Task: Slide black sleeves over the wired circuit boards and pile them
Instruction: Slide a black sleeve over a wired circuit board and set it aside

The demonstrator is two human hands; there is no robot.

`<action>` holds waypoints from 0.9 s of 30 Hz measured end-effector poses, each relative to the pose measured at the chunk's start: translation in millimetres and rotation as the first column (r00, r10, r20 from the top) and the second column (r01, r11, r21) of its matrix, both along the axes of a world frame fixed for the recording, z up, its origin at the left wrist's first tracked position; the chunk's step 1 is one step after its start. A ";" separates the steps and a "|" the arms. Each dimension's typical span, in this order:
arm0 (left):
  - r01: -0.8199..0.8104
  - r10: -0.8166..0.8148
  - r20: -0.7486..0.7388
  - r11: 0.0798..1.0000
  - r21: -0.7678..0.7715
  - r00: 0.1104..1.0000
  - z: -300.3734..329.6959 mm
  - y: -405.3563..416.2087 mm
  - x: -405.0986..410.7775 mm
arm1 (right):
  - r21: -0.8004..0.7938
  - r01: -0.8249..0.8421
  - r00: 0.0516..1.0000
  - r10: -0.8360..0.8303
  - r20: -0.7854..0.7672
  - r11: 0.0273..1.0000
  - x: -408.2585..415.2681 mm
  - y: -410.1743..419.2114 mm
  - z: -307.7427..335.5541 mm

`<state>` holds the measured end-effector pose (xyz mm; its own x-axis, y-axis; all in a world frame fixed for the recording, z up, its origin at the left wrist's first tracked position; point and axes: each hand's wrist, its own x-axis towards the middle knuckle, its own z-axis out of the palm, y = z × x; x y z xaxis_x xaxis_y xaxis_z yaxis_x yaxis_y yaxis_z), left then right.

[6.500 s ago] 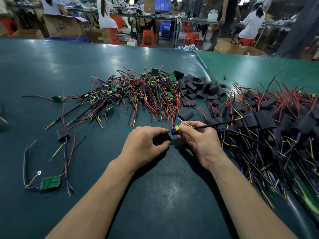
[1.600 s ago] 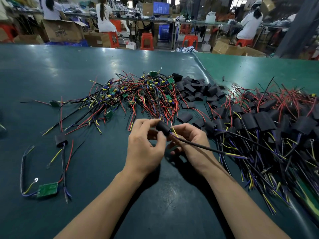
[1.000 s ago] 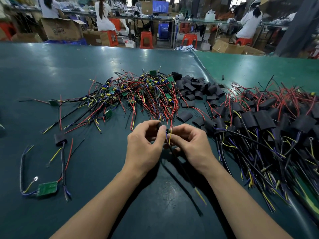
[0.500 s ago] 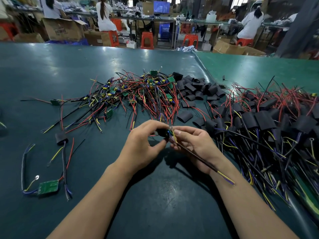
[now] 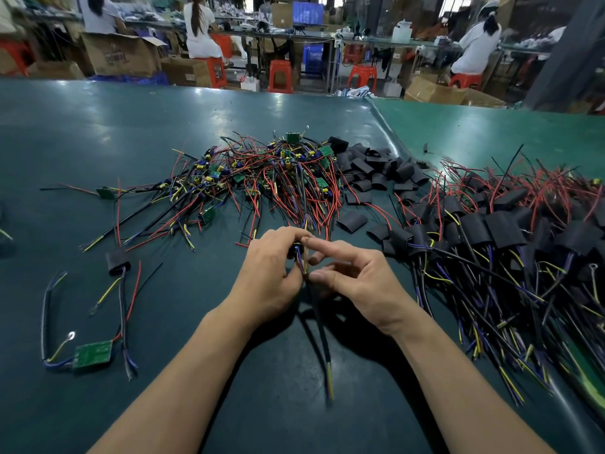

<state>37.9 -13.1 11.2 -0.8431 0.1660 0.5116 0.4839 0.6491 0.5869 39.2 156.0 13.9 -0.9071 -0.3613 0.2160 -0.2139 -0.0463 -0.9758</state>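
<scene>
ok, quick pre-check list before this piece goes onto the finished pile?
1. Left hand grips the black sleeve: ok.
2. Right hand on the wires below the sleeve, thumb and a finger pinching them, index finger straight at the sleeve's top: ok.
3. Board fully inside the sleeve: cannot tell, fingers hide it.
4. Black lead hangs free toward the table, not snagged: ok.
5. Finished pile at the right, within reach, looks likely: ok.
6. Loose empty sleeves and unsleeved boards lie ahead for the next piece: ok.
</scene>
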 end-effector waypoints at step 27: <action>-0.100 0.114 0.099 0.986 -0.132 0.989 -6.5 3.6 -4.5 | 0.065 0.403 0.902 -0.384 -0.199 0.913 6.9 -17.6 -2.9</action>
